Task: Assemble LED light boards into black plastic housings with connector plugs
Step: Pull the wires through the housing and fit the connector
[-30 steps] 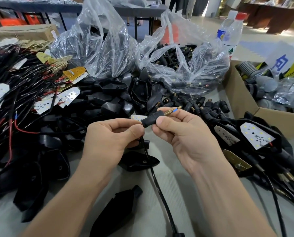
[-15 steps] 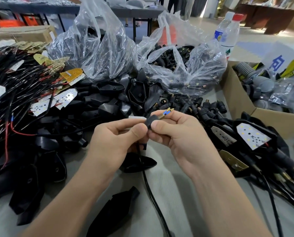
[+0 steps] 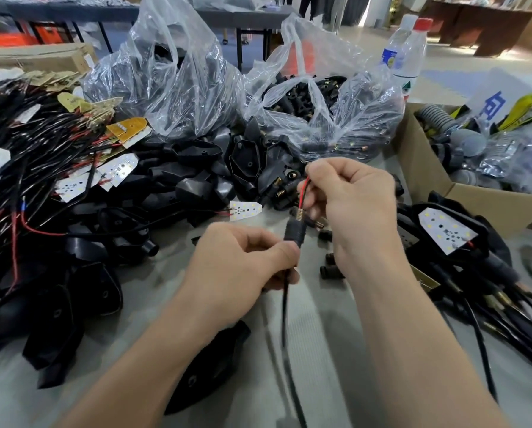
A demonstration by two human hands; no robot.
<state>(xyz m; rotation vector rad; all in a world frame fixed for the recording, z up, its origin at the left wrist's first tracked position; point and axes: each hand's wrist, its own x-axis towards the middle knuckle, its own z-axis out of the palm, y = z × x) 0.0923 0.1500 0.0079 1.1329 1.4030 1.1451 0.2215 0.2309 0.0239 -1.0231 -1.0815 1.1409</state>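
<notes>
Grey tabletop (image 3: pixel 320 359) strip between housing heaps (image 3: pixel 193 183); left hand (image 3: pixel 236 264) pinched on cable (image 3: pixel 285 307), right hand (image 3: pixel 357 205) pinched on wires (image 3: pixel 304 190)

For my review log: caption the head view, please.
Left hand grips the thin black cable under a black cylindrical plastic plug; right hand pinches its red wire.

cable (image 3: pixel 284 307) pretty smeared below the left hand (image 3: pixel 243 264), then runs off the bottom edge | housing (image 3: pixel 215 366) half under the left forearm | red wire (image 3: pixel 305 186) top end buried in the right hand (image 3: pixel 351 205) pinch | cardboard box (image 3: pixel 419 168) chopped by the right edge
</notes>
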